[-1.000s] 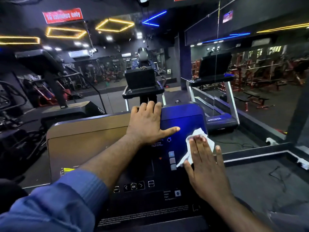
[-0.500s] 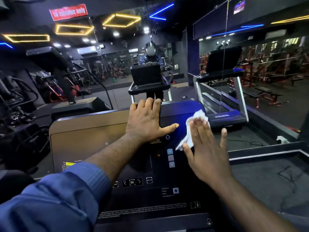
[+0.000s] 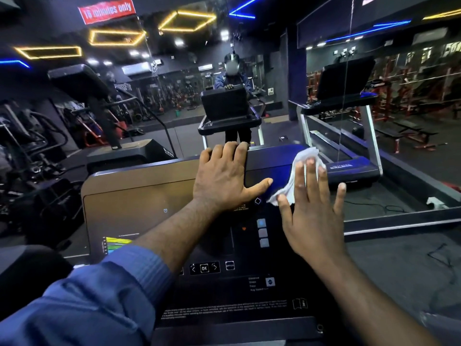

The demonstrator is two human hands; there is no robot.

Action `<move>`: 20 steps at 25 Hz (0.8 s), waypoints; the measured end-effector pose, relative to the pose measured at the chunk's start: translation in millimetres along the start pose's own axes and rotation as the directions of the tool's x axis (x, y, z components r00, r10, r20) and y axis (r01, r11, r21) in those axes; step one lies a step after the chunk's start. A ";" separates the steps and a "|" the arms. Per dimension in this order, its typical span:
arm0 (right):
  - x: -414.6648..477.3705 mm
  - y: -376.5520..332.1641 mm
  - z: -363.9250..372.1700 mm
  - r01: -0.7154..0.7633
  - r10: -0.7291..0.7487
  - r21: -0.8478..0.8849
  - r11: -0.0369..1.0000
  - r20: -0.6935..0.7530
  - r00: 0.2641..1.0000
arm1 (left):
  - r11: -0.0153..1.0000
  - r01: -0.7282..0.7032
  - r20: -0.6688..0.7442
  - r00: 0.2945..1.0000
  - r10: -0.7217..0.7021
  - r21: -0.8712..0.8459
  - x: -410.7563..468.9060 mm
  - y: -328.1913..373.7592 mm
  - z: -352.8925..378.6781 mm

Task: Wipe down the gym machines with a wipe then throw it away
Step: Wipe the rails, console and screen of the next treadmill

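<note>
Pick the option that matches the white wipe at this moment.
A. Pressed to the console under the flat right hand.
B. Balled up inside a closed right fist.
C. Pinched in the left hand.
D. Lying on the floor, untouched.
A: the right hand lies flat with straight, spread fingers on the wipe, pressing it against the upper right of the console.

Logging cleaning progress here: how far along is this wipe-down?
Done: nothing visibly finished. In hand: the right hand presses the white wipe flat on the console, upper right; the left hand rests on its top. Left: the lower buttons, then binning the wipe.
</note>
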State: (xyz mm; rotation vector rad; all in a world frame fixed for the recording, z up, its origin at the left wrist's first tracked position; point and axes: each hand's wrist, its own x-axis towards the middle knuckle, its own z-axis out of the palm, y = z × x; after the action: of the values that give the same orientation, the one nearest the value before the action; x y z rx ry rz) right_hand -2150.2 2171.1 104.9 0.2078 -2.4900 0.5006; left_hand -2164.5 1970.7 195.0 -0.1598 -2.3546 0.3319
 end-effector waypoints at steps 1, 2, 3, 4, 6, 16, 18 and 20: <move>4.1 -6.7 0.1 -0.006 0.006 0.021 1.000 -0.001 1.000 | 1.000 -0.009 -0.003 1.000 0.009 -0.013 -1.5 -0.3 0.8; -1.1 -9.3 4.7 0.035 -0.035 0.010 0.999 -0.007 0.999 | 0.999 -0.025 -0.009 1.000 0.024 -0.026 -2.2 -0.1 2.3; -16.4 -7.1 11.1 0.121 -0.121 -0.031 0.992 0.006 0.993 | 0.998 -0.045 -0.009 0.999 0.045 -0.034 -5.2 -0.4 4.1; -36.4 -0.1 16.6 0.218 -0.216 -0.076 0.973 0.039 0.976 | 0.997 -0.076 -0.009 0.997 0.076 -0.034 -7.8 -0.5 6.1; -60.5 23.5 18.9 0.310 -0.302 -0.125 0.942 0.080 0.950 | 0.992 -0.125 -0.007 0.992 0.125 -0.016 -11.7 0.6 9.4; -120.8 52.5 41.3 0.293 -0.279 -0.111 0.950 0.125 0.952 | 0.972 -0.231 -0.002 0.973 0.232 0.050 -17.1 1.1 12.0; -111.1 59.6 34.0 0.079 -0.071 -0.096 0.992 0.086 0.994 | 0.959 -0.275 0.018 0.961 0.275 0.073 -19.0 1.6 11.6; -79.6 34.4 25.4 -0.017 0.020 -0.053 0.998 0.051 0.999 | 0.943 -0.321 0.039 0.947 0.319 0.087 -23.3 4.8 11.4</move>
State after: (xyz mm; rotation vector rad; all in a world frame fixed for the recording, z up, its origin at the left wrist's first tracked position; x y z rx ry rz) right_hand -2107.1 2195.5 29.4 0.1791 -2.5537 0.4415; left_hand -2155.6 1968.1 170.3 -0.5000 -2.3297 0.6021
